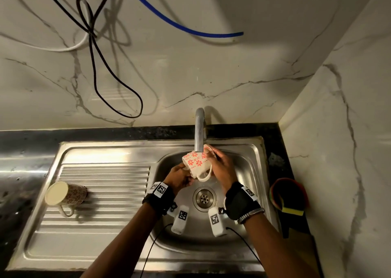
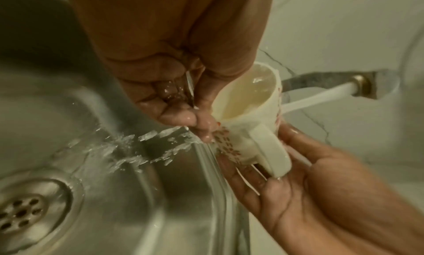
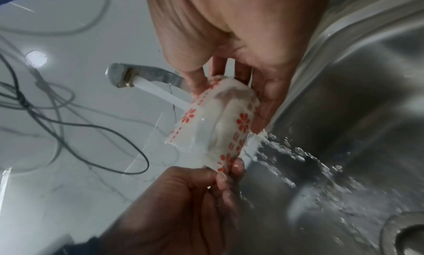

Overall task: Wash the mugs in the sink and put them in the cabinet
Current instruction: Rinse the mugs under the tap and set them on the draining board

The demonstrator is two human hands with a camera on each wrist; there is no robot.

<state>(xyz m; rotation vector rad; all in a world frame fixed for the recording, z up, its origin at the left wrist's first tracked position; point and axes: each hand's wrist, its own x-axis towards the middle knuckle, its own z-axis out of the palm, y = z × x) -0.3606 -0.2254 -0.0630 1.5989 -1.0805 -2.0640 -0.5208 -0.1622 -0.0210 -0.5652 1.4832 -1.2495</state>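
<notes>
A cream mug with red flowers (image 1: 196, 163) lies tilted on its side over the sink bowl (image 1: 169, 167), right under the running tap (image 1: 200, 133). My left hand (image 1: 186, 173) pinches its rim, thumb and fingertips (image 2: 199, 123) at the mouth of the mug (image 2: 247, 103). My right hand (image 1: 211, 157) wraps its base end, the thumb and fingers (image 3: 266, 103) on either side of the mug (image 3: 220, 121). The handle (image 2: 270, 150) points down over my right palm (image 2: 298, 182). Water runs off the mug into the bowl. A second mug with a brown pattern (image 1: 65, 195) lies on its side on the drainboard.
The drain (image 1: 204, 197) sits below my hands. The ribbed drainboard (image 1: 110, 193) spreads to the left. A red-rimmed round holder with a yellow-green scrub pad (image 1: 288, 195) stands on the black counter at the right. Black, white and blue cables (image 1: 95, 70) hang on the marble wall.
</notes>
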